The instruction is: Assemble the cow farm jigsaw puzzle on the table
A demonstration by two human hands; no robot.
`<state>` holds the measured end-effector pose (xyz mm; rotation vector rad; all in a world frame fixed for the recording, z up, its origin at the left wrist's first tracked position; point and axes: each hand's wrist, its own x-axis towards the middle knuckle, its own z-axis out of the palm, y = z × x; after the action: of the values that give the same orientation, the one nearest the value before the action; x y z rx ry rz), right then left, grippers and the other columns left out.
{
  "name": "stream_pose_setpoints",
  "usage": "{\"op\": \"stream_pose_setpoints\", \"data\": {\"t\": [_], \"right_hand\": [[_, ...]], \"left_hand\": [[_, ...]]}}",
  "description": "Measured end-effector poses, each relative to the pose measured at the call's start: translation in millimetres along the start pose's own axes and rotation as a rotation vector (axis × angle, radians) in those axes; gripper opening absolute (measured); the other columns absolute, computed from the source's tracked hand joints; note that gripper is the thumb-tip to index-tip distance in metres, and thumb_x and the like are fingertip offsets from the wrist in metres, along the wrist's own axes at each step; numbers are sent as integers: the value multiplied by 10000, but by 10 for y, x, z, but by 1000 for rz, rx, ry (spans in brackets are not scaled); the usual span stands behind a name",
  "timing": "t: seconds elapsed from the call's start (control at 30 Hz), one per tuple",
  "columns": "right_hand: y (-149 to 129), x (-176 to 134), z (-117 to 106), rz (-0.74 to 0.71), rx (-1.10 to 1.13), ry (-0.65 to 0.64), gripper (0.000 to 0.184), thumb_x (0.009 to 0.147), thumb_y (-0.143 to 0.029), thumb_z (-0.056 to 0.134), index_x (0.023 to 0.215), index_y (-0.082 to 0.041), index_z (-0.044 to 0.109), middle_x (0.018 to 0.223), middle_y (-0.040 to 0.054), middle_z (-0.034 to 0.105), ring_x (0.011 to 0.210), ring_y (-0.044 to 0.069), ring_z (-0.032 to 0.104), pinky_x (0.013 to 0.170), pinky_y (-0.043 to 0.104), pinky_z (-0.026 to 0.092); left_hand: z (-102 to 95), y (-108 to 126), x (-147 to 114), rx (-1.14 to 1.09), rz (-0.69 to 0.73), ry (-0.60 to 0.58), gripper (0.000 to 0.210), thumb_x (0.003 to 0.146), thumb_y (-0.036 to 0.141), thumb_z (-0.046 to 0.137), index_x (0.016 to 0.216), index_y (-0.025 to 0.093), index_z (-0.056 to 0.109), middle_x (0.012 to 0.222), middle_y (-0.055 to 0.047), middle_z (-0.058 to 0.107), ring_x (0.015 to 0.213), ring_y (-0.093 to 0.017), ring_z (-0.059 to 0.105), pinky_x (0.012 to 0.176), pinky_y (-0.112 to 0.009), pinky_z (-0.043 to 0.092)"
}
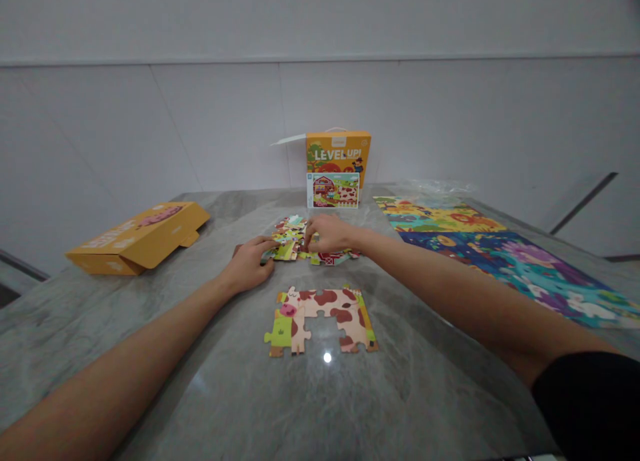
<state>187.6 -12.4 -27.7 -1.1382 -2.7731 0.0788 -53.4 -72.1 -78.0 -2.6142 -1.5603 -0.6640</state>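
A heap of loose jigsaw pieces (287, 248) lies in the middle of the grey table. My left hand (251, 262) rests at the heap's left edge, fingers stretched out and touching pieces, thumb apart. Over the heap, my right hand (327, 233) reaches in with fingers bent down and pinched at a puzzle piece, which they mostly hide. Closer to me is a partly joined cow puzzle (325, 303), with a gap in its lower middle. Behind the heap stands a picture card (333, 191) of a barn and a cow.
An orange "LEVEL UP!" box (338, 148) stands upright behind the card, its flap out to the left. Another orange box (145, 234) lies open at the left. Two assembled puzzles, one yellow (443, 214) and one blue (505, 264), lie at the right, near clear plastic wrap (435, 186).
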Motion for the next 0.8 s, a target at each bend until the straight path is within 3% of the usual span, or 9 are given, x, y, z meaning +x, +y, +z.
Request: {"op": "stream_pose_setpoints", "data": {"t": [0.1,0.23,0.43,0.63,0.73,0.8], "right_hand": [[100,260,20,108,10,45,371,889,-328,566,1192,-181,721,1203,104,711,1130,268,639,952,325,465],[134,695,86,146,-8,33,535,917,-313,565,1410,-107,538,1408,152,573,1268,257,567,1006,302,447],[89,1003,97,135,-30,-79,513,790,-424,748,1214,-137,712,1169,150,723,1039,296,690,825,308,517],[99,711,32,79,-119,-29,255,870,-232,624,1042,-124,778,1044,159,757,993,285,694,822,304,488],[61,368,-21,75,-180,26,296,940,-202,507,1035,-67,754,1028,222,737,993,302,684,843,348,487],[29,76,-27,69,-210,74,324,976,-203,447,1094,-71,719,1057,224,722,1032,295,661,879,365,482]], "left_hand": [[-19,54,8,-4,19,-14,508,754,222,466,1215,152,668,1259,-111,649,1167,-269,621,1077,-402,475],[-46,94,-6,-40,61,-21,506,772,217,467,1235,187,670,1289,-92,637,1181,-265,612,1082,-417,470],[-50,80,-17,-55,77,-30,483,797,216,461,1226,173,677,1283,-100,632,1181,-262,610,1087,-409,464],[-32,51,-24,-9,65,-25,462,808,225,472,1217,177,681,1281,-114,619,1189,-282,593,1082,-443,457],[-56,102,-31,33,79,-7,478,818,221,476,1260,180,653,1283,-118,617,1189,-297,581,1077,-475,449],[-85,196,-38,29,90,30,568,832,222,489,1394,152,538,1308,-137,609,1217,-309,557,1077,-486,442]]}}
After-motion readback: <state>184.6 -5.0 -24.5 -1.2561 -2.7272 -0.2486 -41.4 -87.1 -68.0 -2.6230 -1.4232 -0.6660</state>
